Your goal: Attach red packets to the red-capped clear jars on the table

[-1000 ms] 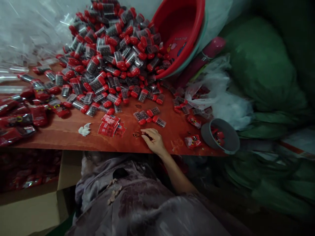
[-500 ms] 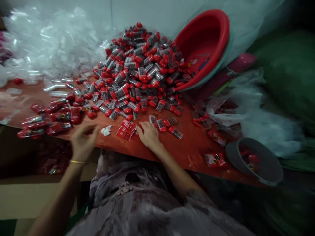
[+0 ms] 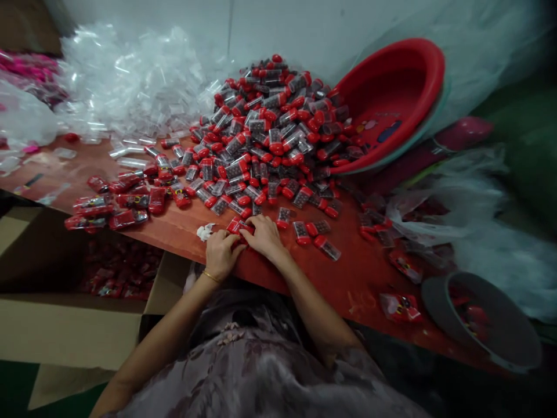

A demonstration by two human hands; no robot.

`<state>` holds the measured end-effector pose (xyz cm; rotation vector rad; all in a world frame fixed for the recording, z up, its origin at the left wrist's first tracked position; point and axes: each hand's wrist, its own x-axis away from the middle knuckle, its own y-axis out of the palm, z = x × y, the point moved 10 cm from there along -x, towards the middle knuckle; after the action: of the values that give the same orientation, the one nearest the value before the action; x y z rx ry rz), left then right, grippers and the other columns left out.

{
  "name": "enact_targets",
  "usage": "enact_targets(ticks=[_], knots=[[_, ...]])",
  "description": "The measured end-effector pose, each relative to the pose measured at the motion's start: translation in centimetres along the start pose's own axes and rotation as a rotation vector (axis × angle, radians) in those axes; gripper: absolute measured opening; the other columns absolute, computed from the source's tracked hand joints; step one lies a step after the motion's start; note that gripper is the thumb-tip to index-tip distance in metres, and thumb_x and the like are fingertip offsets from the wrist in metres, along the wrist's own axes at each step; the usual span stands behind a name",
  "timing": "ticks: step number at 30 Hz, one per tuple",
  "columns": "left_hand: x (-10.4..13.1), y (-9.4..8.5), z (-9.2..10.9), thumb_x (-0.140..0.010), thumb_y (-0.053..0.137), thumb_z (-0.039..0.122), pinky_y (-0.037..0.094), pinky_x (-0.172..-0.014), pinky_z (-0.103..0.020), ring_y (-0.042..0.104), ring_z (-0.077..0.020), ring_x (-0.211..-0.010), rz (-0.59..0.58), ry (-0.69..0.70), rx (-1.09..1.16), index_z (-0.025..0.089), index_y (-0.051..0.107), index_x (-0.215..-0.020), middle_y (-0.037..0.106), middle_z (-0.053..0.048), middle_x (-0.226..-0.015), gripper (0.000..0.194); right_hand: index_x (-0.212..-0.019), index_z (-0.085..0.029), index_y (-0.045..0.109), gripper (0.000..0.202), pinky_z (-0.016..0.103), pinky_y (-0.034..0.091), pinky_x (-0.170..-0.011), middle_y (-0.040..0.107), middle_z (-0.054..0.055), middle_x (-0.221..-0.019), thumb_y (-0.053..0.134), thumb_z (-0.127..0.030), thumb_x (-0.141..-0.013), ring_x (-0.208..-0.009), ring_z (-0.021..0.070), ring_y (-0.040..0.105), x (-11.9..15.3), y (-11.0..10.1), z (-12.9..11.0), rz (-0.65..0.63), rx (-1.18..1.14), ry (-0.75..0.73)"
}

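Side by side at the table's front edge, both my hands are on a small pile of red printed cards [image 3: 238, 224]. My left hand [image 3: 221, 253] has its fingers curled against the cards' left side, and my right hand [image 3: 264, 238] grips them from the right. Together they hide most of the pile. A crumpled white scrap [image 3: 205, 232] lies just left of my left hand. To the right of my right hand lie a few clear tubes with red caps and dark contents [image 3: 301, 232]. Behind stands a large heap of the same tubes [image 3: 261, 139].
Red packed pouches [image 3: 130, 203] lie at left, above an open cardboard box [image 3: 69, 331] holding more. Clear plastic pieces [image 3: 130, 81] are piled behind. A red basin [image 3: 430, 75] leans at the back right. A grey bowl [image 3: 513, 325] and a pouch [image 3: 399, 307] sit at the right.
My left hand has come right from beside the pouches to the red cards, its fingers closing on them. My right hand has stayed on the cards. The view has shifted left.
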<state>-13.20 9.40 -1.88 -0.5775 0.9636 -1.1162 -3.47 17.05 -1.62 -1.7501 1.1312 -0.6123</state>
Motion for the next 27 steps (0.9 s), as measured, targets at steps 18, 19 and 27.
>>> enact_targets(ticks=[18,19,27], knots=[[-0.3,-6.2,-7.7,-0.079,0.054,0.051,0.037,-0.071,-0.035,0.058,-0.0275,-0.079,0.0,-0.265,-0.332,0.017,0.066,-0.084,0.065,-0.011,-0.081,0.037,-0.107,-0.016,0.063,0.031,0.036,0.042,-0.086,0.063,0.01,-0.108,0.059,-0.037,-0.084,-0.098,0.024,0.055,5.2,-1.0,-0.1,0.322,-0.077,-0.09],[-0.6,-5.9,-8.1,-0.08,0.052,0.05,0.037,-0.07,-0.035,0.058,-0.0262,-0.075,-0.062,-0.243,-0.324,0.017,0.066,-0.078,0.066,-0.01,-0.076,0.035,-0.105,-0.017,0.064,0.028,0.036,0.043,-0.085,0.064,0.009,-0.106,0.058,-0.035,-0.085,-0.097,0.0236,0.056,5.8,-1.3,0.5,0.347,-0.091,-0.082],[-1.7,-7.4,-4.3,-0.087,0.043,0.032,0.034,-0.074,-0.037,0.059,-0.0282,-0.084,-0.004,-0.189,-0.374,0.016,0.068,-0.097,0.07,-0.014,-0.093,0.031,-0.09,-0.018,0.067,0.021,0.034,0.045,-0.08,0.068,0.008,-0.092,0.052,-0.033,-0.087,-0.088,0.0212,0.06,9.4,-3.8,5.9,0.511,-0.155,-0.014]])
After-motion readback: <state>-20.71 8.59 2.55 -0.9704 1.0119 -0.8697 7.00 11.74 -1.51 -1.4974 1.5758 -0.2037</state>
